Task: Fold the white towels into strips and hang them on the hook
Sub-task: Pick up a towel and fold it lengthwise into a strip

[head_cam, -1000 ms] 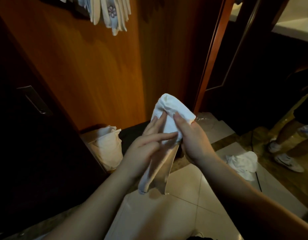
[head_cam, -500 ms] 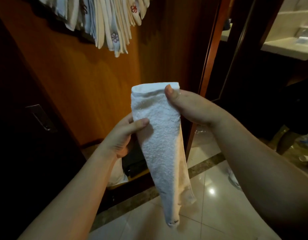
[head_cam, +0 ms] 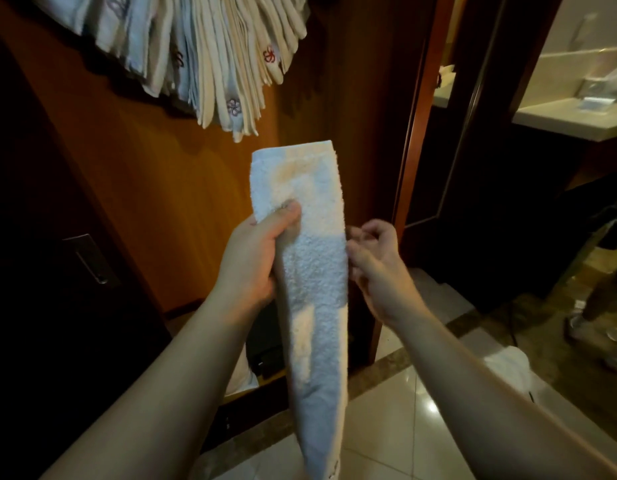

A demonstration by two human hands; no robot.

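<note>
The left hand (head_cam: 249, 258) grips the folded white towel (head_cam: 312, 271) upright by its left edge, thumb across the front, while the right hand (head_cam: 376, 265), loosely curled and holding nothing, sits just beside its right edge.

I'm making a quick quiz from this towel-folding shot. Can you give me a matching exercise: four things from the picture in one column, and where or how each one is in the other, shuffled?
Things:
1. folded towel
2. hanging towels
3. right hand
4. crumpled towel

States:
A. lying on the tiled floor at right
B. bunched against the wooden wall, up top
C. held upright as a long strip, gripped by the left hand
D. fingers loosely curled beside the strip's right edge, holding nothing

Pairs: 1-C, 2-B, 3-D, 4-A
</note>
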